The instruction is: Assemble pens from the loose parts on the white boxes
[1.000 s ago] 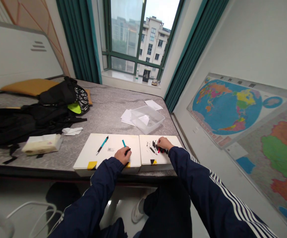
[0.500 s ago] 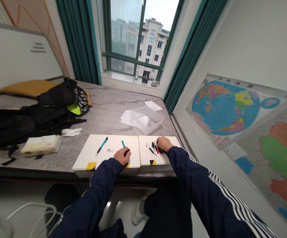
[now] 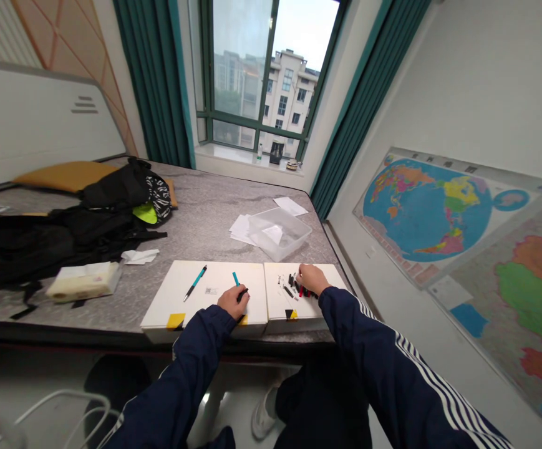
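Observation:
My left hand (image 3: 233, 302) rests on the left white box (image 3: 165, 305), its fingers closed round a small black pen part (image 3: 242, 294). Just beyond those fingers lies a teal pen barrel (image 3: 236, 278). A teal and black pen (image 3: 195, 284) lies farther left on the same box. On the right white box (image 3: 275, 310), my right hand (image 3: 313, 279) reaches over a pile of small black and red pen parts (image 3: 294, 284). Its fingers are pinched together at the far side of the pile; what they hold is too small to make out.
Beyond the boxes stand a clear plastic bin (image 3: 280, 234) and white papers (image 3: 241, 229). At the left are a tissue pack (image 3: 84, 280), a crumpled tissue (image 3: 140, 256), and black bags (image 3: 106, 187). A wall with maps (image 3: 427, 206) rises at the right.
The view has shifted slightly, so the boxes appear a little lower. Both hands stay over the same boxes, with only slight finger movement visible.

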`<state>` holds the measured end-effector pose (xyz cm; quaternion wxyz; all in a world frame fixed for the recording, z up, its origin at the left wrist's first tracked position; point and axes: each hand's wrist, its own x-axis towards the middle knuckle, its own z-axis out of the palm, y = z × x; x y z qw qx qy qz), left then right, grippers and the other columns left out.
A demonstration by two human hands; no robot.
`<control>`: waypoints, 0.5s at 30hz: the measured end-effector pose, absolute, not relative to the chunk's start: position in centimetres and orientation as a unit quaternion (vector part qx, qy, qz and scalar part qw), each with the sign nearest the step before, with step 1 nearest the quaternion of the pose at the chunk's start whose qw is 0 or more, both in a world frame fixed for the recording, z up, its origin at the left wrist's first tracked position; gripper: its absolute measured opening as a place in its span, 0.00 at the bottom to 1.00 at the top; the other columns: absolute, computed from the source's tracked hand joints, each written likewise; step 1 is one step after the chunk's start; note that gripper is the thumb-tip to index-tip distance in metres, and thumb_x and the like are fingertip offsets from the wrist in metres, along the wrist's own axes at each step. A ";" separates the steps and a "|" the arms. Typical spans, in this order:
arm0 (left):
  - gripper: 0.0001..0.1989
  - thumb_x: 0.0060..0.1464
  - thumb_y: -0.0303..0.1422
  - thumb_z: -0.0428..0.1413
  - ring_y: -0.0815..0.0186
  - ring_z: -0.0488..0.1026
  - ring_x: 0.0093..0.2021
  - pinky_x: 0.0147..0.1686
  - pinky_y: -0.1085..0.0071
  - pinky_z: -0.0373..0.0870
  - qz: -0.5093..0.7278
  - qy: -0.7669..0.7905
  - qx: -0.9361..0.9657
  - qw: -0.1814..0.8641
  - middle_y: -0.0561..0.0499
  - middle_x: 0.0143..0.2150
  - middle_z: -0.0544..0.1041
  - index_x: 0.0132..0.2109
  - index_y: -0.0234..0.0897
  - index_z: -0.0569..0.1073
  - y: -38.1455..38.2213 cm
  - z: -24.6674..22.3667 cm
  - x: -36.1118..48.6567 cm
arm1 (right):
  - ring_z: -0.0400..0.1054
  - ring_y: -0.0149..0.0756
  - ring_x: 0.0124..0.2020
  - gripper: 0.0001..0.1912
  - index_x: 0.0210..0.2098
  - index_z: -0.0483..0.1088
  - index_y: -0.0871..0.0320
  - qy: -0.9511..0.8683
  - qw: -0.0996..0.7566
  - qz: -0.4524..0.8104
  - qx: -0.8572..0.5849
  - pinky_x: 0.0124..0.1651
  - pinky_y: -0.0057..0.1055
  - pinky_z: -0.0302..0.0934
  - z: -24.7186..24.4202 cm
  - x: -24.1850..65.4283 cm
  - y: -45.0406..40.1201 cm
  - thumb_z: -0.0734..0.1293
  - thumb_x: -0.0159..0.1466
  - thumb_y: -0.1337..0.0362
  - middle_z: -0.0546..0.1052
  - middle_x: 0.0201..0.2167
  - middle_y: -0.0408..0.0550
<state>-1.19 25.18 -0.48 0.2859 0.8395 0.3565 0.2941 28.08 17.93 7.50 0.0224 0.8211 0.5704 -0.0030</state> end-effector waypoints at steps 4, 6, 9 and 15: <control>0.11 0.56 0.35 0.48 0.63 0.73 0.36 0.39 0.68 0.66 0.297 0.354 0.838 0.289 0.49 0.33 0.76 0.33 0.38 0.73 25.3 -0.7 -1.2 | 0.70 0.38 0.38 0.08 0.35 0.72 0.61 0.537 -0.139 -0.028 0.832 0.38 0.27 0.58 7.3 27.3 18.0 0.63 0.59 0.65 0.78 0.33 0.52; 0.10 0.56 0.35 0.48 0.63 0.73 0.35 0.39 0.69 0.66 0.301 0.356 0.837 0.287 0.49 0.33 0.76 0.33 0.38 0.73 25.4 -0.8 -1.1 | 0.69 0.34 0.33 0.06 0.31 0.71 0.60 0.529 -0.220 -0.094 0.814 0.35 0.25 0.57 6.3 25.3 18.3 0.63 0.57 0.66 0.77 0.29 0.49; 0.10 0.55 0.35 0.49 0.64 0.72 0.34 0.37 0.70 0.65 0.306 0.369 0.831 0.283 0.49 0.32 0.76 0.34 0.37 0.73 25.5 -1.0 -1.0 | 0.65 0.30 0.23 0.04 0.26 0.68 0.59 0.510 -0.345 -0.246 0.749 0.27 0.23 0.56 3.6 20.6 19.1 0.61 0.55 0.68 0.72 0.20 0.43; 0.10 0.54 0.34 0.49 0.66 0.70 0.32 0.36 0.71 0.63 0.298 0.359 0.829 0.309 0.51 0.30 0.75 0.32 0.37 0.74 25.4 -0.8 -1.2 | 0.55 0.25 0.12 0.03 0.25 0.61 0.56 0.405 -0.573 -0.383 0.600 0.16 0.21 0.47 -0.8 13.1 20.7 0.59 0.52 0.64 0.64 0.13 0.35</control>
